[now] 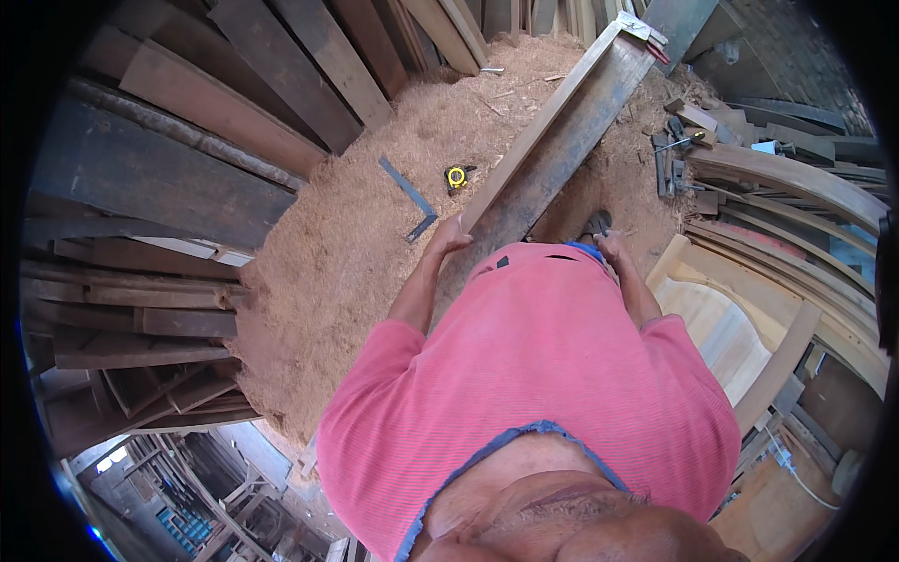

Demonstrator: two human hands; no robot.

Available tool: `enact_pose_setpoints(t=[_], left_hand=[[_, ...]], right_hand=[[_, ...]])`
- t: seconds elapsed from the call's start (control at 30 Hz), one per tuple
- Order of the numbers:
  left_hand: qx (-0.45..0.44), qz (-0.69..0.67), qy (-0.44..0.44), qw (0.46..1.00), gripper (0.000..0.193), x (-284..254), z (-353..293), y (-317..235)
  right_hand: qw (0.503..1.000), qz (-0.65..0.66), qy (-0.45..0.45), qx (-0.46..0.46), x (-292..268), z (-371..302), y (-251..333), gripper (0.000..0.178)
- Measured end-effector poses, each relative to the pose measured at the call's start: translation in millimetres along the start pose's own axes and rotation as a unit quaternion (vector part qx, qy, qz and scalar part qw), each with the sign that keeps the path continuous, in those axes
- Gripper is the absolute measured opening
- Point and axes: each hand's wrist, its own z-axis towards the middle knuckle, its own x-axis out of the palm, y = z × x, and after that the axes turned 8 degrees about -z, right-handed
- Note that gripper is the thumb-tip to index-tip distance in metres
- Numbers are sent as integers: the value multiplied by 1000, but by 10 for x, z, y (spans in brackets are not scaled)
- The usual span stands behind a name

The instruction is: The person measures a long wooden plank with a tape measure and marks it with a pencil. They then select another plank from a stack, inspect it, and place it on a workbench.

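Note:
A long, narrow wooden board (pixel 537 131) stands on its edge along a wide, worn bench plank (pixel 585 117), running away from me to the upper right. My left hand (pixel 452 236) grips the board's near end, thumb towards the plank. Low beside my right hip, my right hand (pixel 611 247) has its fingers curled in. What they hold, if anything, is too small to make out; a dark shape lies just beyond them. On the shavings left of the board are a yellow and black tape measure (pixel 456 177) and a dark metal try square (pixel 412 201).
Wood shavings (pixel 318 244) cover the floor. Planks (pixel 215 112) lean in rows at the left and back. A white block and a red-handled tool (pixel 658 53) are at the plank's far end. On the right lie a screwdriver (pixel 688 140), curved wooden pieces (pixel 796 173) and a pale panel (pixel 721 318).

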Motion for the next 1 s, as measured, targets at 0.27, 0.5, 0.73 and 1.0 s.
enact_pose_setpoints(t=[0.27, 0.5, 0.73, 1.0], left_hand=[[34, 6, -1, 999, 75, 281, -361, -36], [-25, 22, 0, 999, 88, 288, -279, -144], [279, 137, -172, 935, 79, 543, 158, -915], [306, 46, 139, 941, 56, 864, 787, -1933]], right_hand=[[1000, 17, -14, 10, 32, -20, -104, 32], [983, -170, 72, 20, -152, -413, -37, 48], [965, 2, -51, 259, -507, -770, 268, 65], [933, 268, -11, 241, -539, -709, -290, 46]])
